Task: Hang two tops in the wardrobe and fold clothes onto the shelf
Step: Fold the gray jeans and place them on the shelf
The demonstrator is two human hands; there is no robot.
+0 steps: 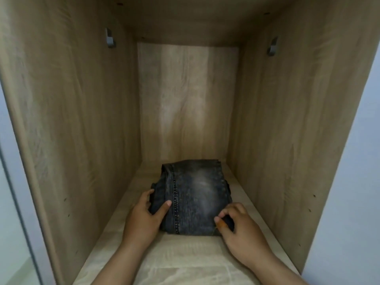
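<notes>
Gripping the folded jeans (193,196) at both near edges, left hand (144,217) and right hand (240,229) fingers curl, shelf (185,262) walls close.

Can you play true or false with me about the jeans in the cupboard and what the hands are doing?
1. The folded jeans lie on the wooden shelf. True.
2. Only one hand touches the jeans. False: the left hand grips their left edge and the right hand pinches their near right corner.
3. A shirt hangs above the jeans. False: nothing hangs there.
4. A grey bracket sits on the left wall. True.
</notes>
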